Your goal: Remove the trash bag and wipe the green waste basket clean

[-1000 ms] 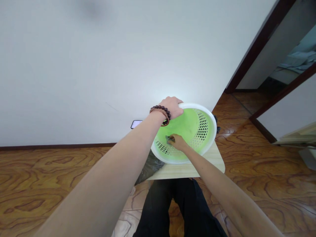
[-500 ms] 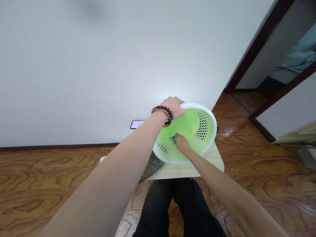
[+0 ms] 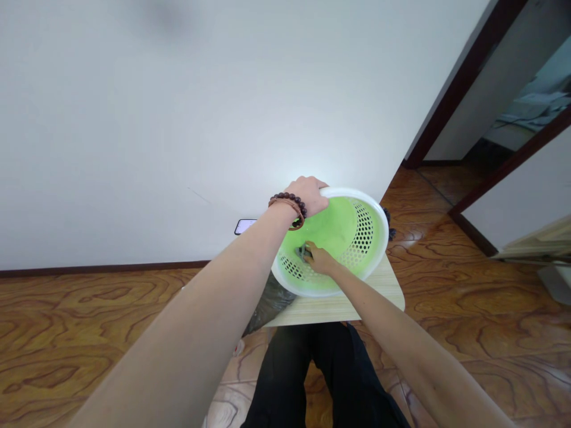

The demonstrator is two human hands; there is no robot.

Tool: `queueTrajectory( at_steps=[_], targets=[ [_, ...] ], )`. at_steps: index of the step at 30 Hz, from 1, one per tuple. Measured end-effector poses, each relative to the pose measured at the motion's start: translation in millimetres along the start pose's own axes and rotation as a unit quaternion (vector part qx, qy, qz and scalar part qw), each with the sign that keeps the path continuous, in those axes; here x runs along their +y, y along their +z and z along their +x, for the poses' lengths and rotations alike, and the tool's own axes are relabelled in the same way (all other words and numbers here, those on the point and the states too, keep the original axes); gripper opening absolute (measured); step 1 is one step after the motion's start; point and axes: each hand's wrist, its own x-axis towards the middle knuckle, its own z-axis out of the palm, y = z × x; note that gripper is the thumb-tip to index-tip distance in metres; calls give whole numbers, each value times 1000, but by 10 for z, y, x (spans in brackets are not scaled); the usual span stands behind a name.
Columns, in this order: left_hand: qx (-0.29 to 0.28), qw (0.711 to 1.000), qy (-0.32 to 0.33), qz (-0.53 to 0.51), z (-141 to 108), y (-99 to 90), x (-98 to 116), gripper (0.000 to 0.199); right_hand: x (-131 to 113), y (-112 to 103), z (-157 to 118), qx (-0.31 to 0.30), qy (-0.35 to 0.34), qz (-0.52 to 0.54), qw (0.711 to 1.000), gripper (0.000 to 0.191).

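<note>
A green and white plastic colander (image 3: 341,223) with a perforated wall is tipped toward me on a small wooden-topped table. My left hand (image 3: 307,195) grips its white rim at the upper left, a beaded bracelet round the wrist. Inside the bowl, my right hand (image 3: 319,259) is closed on a small grey cloth (image 3: 303,252), which lies against the lower left of the green inner surface. The fingertips of my left hand are partly hidden behind the rim.
A phone (image 3: 244,226) with a lit screen lies by the wall, partly behind my left forearm. Near the light tabletop's (image 3: 321,310) left side sits a dark plastic bag (image 3: 274,302). A white wall (image 3: 178,119) stands behind; a doorway opens at right.
My right hand has moved a little left inside the colander with the grey cloth. The colander and my left hand have shifted slightly left.
</note>
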Motion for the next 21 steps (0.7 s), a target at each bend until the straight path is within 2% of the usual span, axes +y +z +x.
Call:
queueTrajectory(
  at_steps=[3, 6, 9, 13, 16, 21],
  targets=[
    [2, 1000, -5, 0, -6, -5, 5, 42, -101, 53, 52, 22, -49, 1, 999, 38],
    [-5, 1000, -13, -1, -8, -6, 9, 42, -139, 58, 51, 16, -69, -50, 996, 33],
    [-3, 1000, -7, 1, -7, -6, 6, 41, -80, -6, -10, -6, -56, -135, 989, 32],
    [-8, 1000, -14, 0, -14, -15, 41, 40, 33, -118, -82, 19, 17, -209, 978, 34],
    [-8, 1000, -9, -2, -20, -24, 88, 39, 27, -134, -39, 30, 76, -211, 974, 35],
    [-9, 1000, -9, 0, -29, -26, 95, 40, -241, 22, 156, 13, 69, -156, 985, 28]
  ],
)
